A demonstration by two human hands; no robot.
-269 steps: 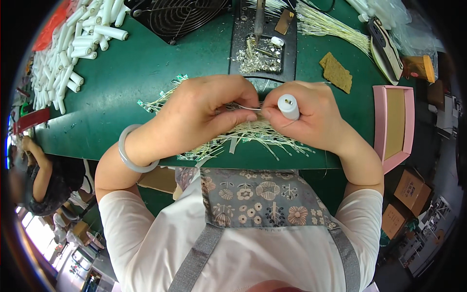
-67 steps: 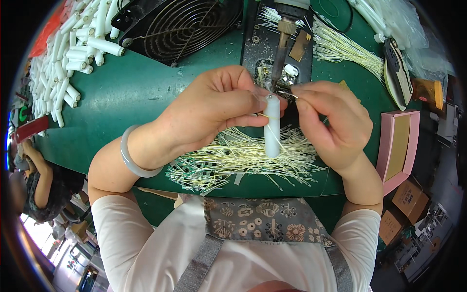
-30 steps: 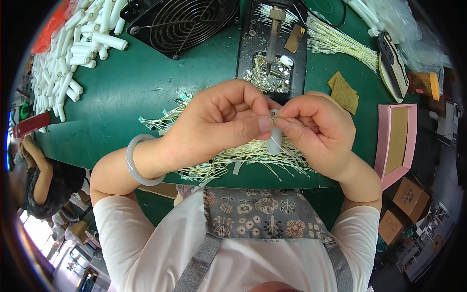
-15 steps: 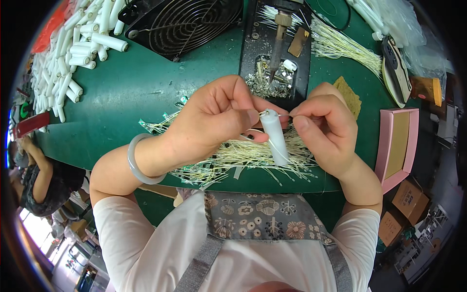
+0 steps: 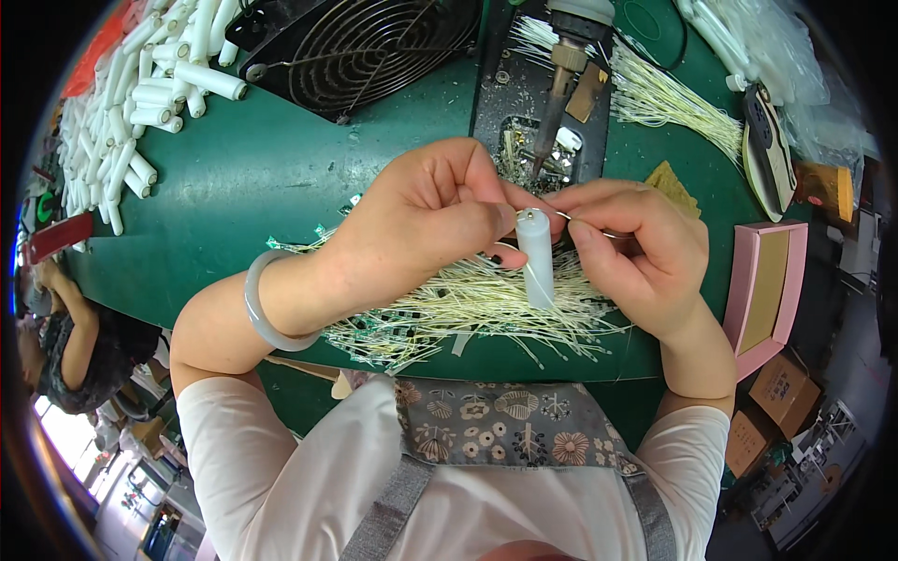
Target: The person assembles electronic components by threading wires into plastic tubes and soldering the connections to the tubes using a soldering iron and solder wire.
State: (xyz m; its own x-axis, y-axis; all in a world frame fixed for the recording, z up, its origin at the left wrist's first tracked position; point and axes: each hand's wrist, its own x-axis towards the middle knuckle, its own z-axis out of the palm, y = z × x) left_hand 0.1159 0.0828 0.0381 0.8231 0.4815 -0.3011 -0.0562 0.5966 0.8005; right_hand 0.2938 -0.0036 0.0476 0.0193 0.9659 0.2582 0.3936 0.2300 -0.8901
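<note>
The left hand (image 5: pixel 421 220) had its grip clamped on the upper end of the white tube (image 5: pixel 537 266), which was held over the pile of wires (image 5: pixel 449 313); some fingers were hidden behind it. The right hand's (image 5: pixel 645 251) grip was together on a thin strand (image 5: pixel 563 216) just beside the tube's top, its ends hard to make out. On the desk (image 5: pixel 234 206), the upper edge cut off the fan (image 5: pixel 374 61) and iron (image 5: pixel 557 103)
</note>
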